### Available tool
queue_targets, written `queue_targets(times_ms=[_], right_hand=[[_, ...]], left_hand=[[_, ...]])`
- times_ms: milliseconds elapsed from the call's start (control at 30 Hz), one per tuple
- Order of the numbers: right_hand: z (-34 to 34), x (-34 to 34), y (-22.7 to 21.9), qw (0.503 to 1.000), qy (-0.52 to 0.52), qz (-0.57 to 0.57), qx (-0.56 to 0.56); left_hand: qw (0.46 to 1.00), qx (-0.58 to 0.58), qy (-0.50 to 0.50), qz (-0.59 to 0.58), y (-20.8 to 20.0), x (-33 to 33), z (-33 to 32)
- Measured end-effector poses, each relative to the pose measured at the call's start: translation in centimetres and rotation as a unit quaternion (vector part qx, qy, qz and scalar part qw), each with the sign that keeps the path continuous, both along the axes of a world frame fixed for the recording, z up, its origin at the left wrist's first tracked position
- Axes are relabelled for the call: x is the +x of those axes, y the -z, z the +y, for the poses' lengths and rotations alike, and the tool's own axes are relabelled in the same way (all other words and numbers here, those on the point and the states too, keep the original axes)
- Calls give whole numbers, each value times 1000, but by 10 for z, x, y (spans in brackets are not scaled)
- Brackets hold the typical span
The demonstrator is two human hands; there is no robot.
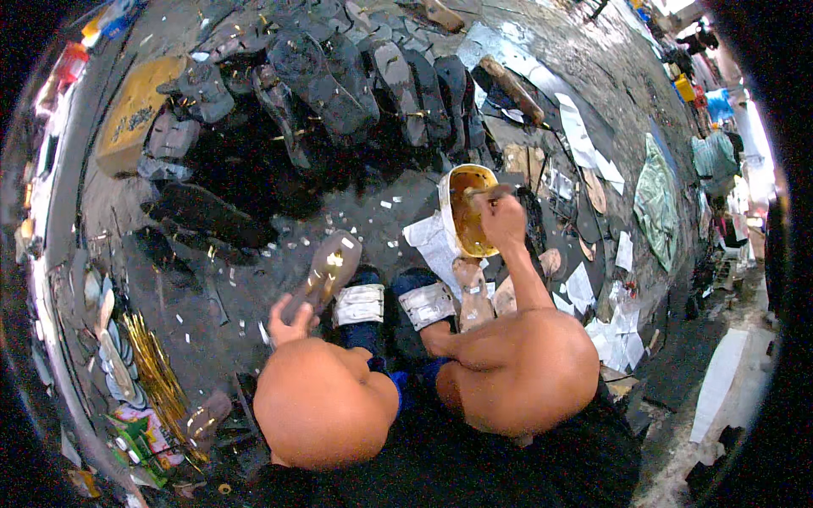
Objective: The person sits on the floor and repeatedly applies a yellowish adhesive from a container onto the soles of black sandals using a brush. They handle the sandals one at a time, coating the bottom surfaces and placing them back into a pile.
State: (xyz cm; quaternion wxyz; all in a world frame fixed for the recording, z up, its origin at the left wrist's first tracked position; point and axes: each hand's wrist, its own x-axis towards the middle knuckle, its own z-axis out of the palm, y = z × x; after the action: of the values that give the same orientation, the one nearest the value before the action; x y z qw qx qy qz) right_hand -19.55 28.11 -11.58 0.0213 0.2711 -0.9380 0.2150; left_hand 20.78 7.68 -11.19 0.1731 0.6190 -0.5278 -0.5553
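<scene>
My left hand (292, 320) grips the near end of a dark grey shoe sole (337, 254), held low over the floor beside my left foot. Shiny wet patches and pale flecks lie on its upper face. In front of my right foot a white-rimmed tub (448, 222) leans, holding yellow-brown glue (467, 222). My right hand (504, 222) is closed at the tub's right side, on what looks like a short brush (476, 196) whose end is over the glue. The fingers hide most of it.
Dark soles and sandals (318, 85) are heaped beyond my feet, near a tan box (127, 118). Shoe lasts (470, 292) lie beside the tub. Golden strips (152, 364) are at the left. White paper (580, 288) and a green cloth (656, 203) lie rightward.
</scene>
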Motion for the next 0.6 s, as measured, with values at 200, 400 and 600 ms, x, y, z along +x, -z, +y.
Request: queue_targets(times_ms=[200, 400, 600], right_hand=[[39, 54, -80, 972, -39, -180, 149], [72, 58, -69, 864, -140, -300, 380], [-7, 72, -88, 841, -66, -491, -217]], left_hand=[[888, -362, 275, -74, 44, 29, 2], [914, -217, 341, 24, 27, -56, -9], [767, -271, 574, -94, 59, -131, -50]])
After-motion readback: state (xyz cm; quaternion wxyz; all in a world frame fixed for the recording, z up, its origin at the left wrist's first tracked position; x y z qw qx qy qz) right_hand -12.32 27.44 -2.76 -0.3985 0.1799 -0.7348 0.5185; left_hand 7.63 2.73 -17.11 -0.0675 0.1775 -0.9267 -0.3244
